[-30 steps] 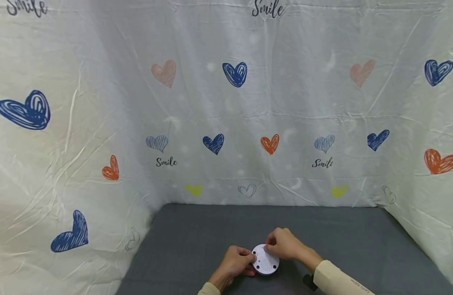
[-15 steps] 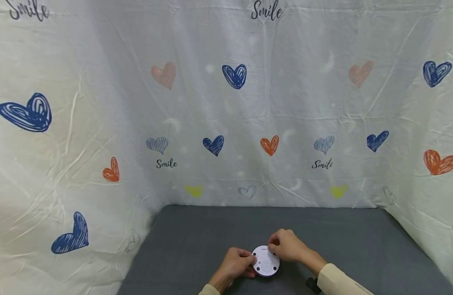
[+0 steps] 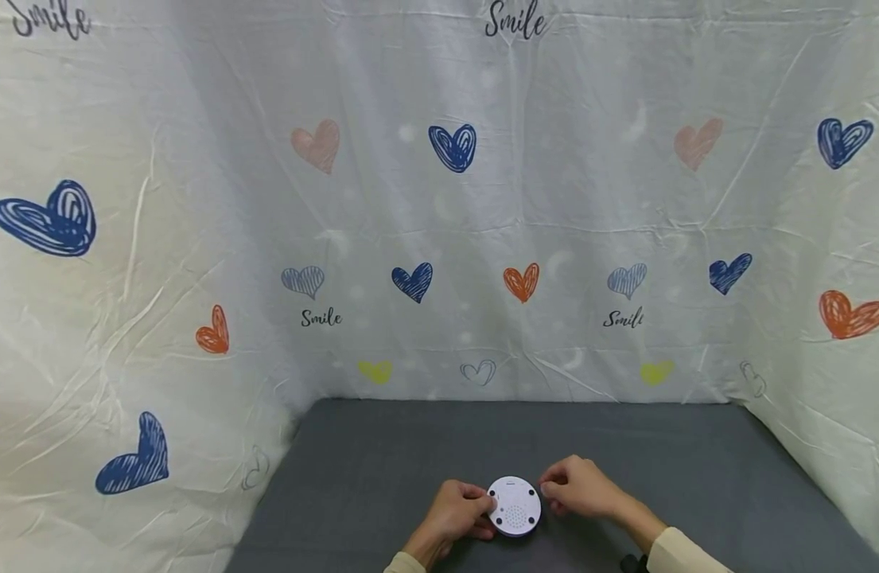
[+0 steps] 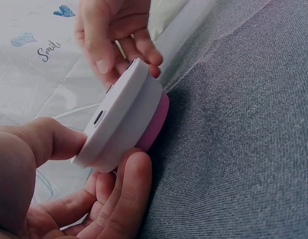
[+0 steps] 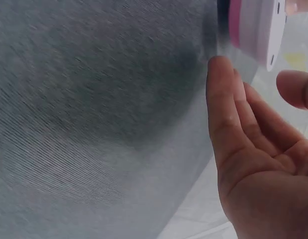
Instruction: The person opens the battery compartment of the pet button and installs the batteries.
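A round white device (image 3: 515,508) with a cluster of small holes and dark round feet faces up near the table's front. Side on, in the left wrist view, its body (image 4: 125,112) is stepped, with a pink layer at the underside. My left hand (image 3: 455,509) pinches its left edge, thumb on the upper face and fingers beneath. Just off the right edge is my right hand (image 3: 581,487), holding nothing. Its fingers (image 5: 224,102) are extended and the thumb stands apart from them in the right wrist view.
Dark grey cloth (image 3: 382,446) covers the table. Pale curtains (image 3: 568,191) printed with hearts and the word "Smile" enclose it at the back and both sides. A dark object (image 3: 632,563) shows by the right sleeve.
My right hand has come off the device's upper right edge and moved a little to the right. The left hand keeps its pinch, and the device stays in nearly the same spot.
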